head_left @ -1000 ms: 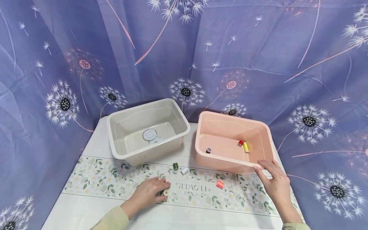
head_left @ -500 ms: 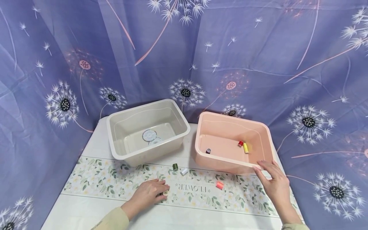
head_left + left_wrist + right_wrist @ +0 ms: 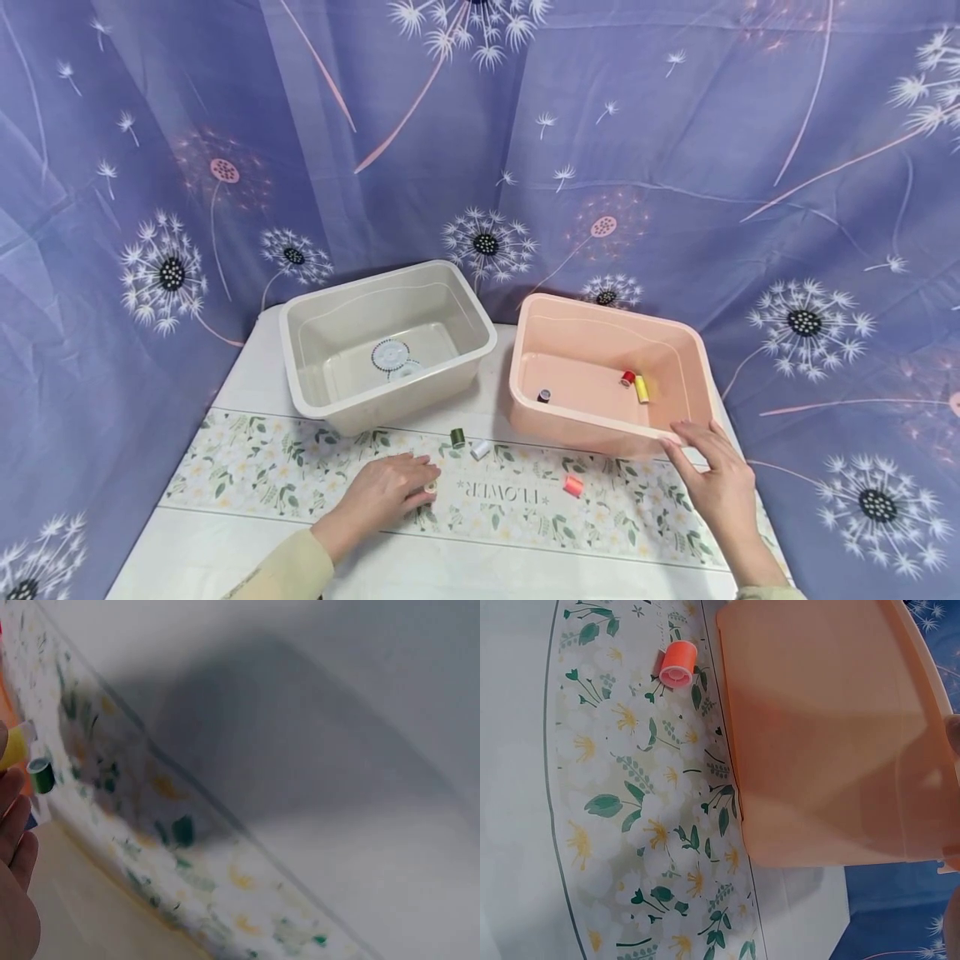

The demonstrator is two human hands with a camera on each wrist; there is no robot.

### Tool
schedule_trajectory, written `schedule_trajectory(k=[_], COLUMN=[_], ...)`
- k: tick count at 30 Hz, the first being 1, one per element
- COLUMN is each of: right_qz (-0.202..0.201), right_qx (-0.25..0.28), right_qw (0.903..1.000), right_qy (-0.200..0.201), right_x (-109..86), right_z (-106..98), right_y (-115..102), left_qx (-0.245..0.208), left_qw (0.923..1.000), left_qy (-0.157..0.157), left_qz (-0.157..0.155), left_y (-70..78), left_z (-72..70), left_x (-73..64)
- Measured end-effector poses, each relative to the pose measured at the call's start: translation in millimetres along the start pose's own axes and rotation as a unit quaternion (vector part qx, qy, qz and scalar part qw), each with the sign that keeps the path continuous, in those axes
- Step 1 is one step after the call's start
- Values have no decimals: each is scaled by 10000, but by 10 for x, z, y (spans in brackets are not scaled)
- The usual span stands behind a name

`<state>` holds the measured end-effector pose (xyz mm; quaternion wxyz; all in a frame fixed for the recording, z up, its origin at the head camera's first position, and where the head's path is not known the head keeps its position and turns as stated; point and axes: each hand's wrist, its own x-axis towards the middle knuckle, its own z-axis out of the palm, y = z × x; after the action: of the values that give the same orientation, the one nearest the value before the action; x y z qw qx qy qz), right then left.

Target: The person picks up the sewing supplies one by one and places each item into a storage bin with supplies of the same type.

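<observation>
Purple cloth [image 3: 637, 100] printed with dandelions hangs behind a white table [image 3: 465, 571], across which runs a floral band. On the near left, the left hand [image 3: 381, 493] is just above this band, palm down, its thumb and fingers nearly together around a pale yellow spool [image 3: 431, 487]. That spool sits at the right tips of the digits, mostly hidden by them in the head view; the left wrist view shows its yellow side jutting out past the fingers. Whether it touches the table cannot be told.

Just beyond the fingertips, farther and to the right, a green spool [image 3: 457, 438] stands near a white spool [image 3: 480, 449] lying on its side. Well to the right of that hand lies an orange spool [image 3: 573, 485], close to the near wall of the pink tub [image 3: 562, 422]. At this tub's near right corner the right hand [image 3: 718, 479] pinches the rim, thumb nearest, fingers slightly parted.

Inside the pink tub, a dark spool [image 3: 543, 396] is at left, a red spool [image 3: 627, 378] and a bright yellow spool [image 3: 642, 389] at right. The gray tub [image 3: 408, 408], farther left, holds two overlapping discs [image 3: 391, 356].
</observation>
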<state>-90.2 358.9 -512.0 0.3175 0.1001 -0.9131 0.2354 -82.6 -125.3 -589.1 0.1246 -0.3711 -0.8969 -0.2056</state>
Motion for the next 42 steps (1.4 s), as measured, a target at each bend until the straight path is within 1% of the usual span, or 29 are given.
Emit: schedule_trajectory(k=[3, 8, 12, 19, 24, 28, 36, 42], right_qz=[92, 176, 198, 102, 131, 117, 9, 19], right_qx=[-23, -49, -86, -31, -51, -50, -50, 3], right_qw=[9999, 9997, 9996, 9999, 9998, 9998, 10000, 9999], right_qy=[-94, -174, -193, -115, -145, -129, -79, -125], right_x=[-6, -13, -25, -42, -47, -42, -25, -12], right_z=[-10, -19, -23, -24, -22, -26, -14, -5], right_y=[12, 27, 37, 51, 52, 35, 25, 31], left_qx=[135, 361, 500, 502, 532, 511, 310, 223], left_qw=[9998, 9974, 9946, 9915, 9909, 9917, 9936, 9955], left_qy=[73, 377, 595, 758, 763, 724, 738, 611], left_qz=[130, 495, 691, 935, 976, 934, 802, 685], left_y=[-9, -2, 32, 101, 129, 159, 204, 234], left_z=[-64, -182, -304, -535, -641, -713, -792, -844], left_x=[62, 209, 368, 665, 800, 882, 985, 1067])
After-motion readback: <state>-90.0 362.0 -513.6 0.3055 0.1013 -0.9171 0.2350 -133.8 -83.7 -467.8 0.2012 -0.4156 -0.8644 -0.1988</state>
